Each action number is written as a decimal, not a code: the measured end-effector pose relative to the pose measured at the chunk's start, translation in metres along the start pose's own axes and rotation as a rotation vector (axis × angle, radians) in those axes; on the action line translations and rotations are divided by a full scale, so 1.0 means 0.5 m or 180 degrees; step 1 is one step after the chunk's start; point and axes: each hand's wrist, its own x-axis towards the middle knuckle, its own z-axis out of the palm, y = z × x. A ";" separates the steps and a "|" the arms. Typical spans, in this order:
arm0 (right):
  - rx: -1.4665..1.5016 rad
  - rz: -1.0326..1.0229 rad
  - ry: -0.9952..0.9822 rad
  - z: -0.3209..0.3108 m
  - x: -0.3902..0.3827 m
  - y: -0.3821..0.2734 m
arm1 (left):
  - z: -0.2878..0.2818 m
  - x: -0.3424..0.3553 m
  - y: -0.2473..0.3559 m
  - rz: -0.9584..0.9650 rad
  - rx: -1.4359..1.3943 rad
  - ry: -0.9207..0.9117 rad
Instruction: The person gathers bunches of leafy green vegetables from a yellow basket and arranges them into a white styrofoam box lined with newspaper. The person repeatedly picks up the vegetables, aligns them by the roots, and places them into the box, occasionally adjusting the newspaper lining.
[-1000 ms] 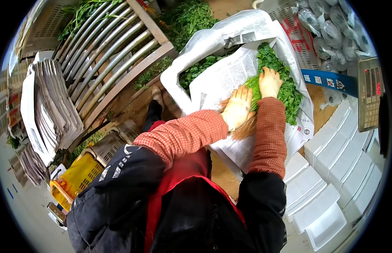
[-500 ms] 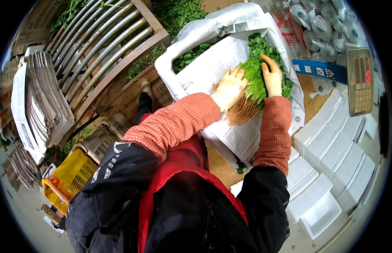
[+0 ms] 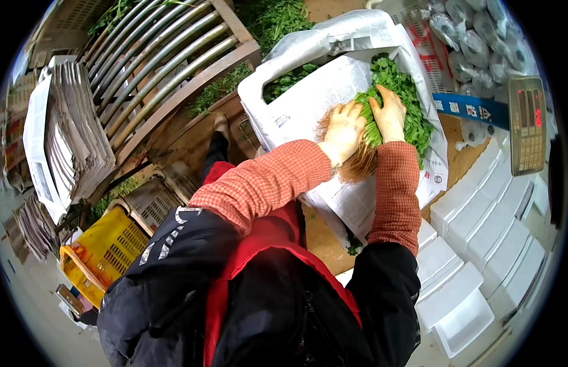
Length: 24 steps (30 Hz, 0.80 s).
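A bunch of leafy greens (image 3: pixel 413 116) lies on newspaper (image 3: pixel 314 101) in a white foam box (image 3: pixel 254 101), its leaves to the far right. Brown stringy roots (image 3: pixel 359 166) trail from its near left end. My left hand (image 3: pixel 346 131) is closed over the stems just beside the roots, its fingers close together. Farther right, my right hand (image 3: pixel 389 116) curls over the upper stems, with fingertips pressed into the green. The undersides of both hands are hidden. More greens (image 3: pixel 294 82) show through a gap at the newspaper's left side.
A scale with a lit display (image 3: pixel 527 125) stands at the right, above stacked white foam boxes (image 3: pixel 473 214). Plastic-wrapped rolls (image 3: pixel 473 46) lie at the far right. Leftward are a metal-barred rack (image 3: pixel 168 61), stacked newspapers (image 3: pixel 76 134) and a yellow crate (image 3: pixel 106 251).
My right hand has come in toward the left hand and curled down over the stems. My left hand stays on the root end. The whole view has shifted slightly.
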 end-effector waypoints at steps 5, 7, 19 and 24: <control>-0.0417 -0.0102 -0.0473 0.021 -0.014 -0.022 | -0.105 -0.035 0.019 -0.0126 -0.0690 0.0379; -0.0489 -0.0309 -0.0344 0.059 -0.015 -0.007 | -0.197 -0.104 0.000 -0.0036 -0.1261 0.0379; -0.0200 -0.0484 -0.0247 0.073 -0.005 0.017 | -0.532 -0.405 -0.065 -0.0952 -0.0968 0.1568; 0.0816 -0.1033 0.0714 -0.009 0.110 -0.204 | -0.857 -0.622 -0.048 -0.1409 -0.0085 0.1168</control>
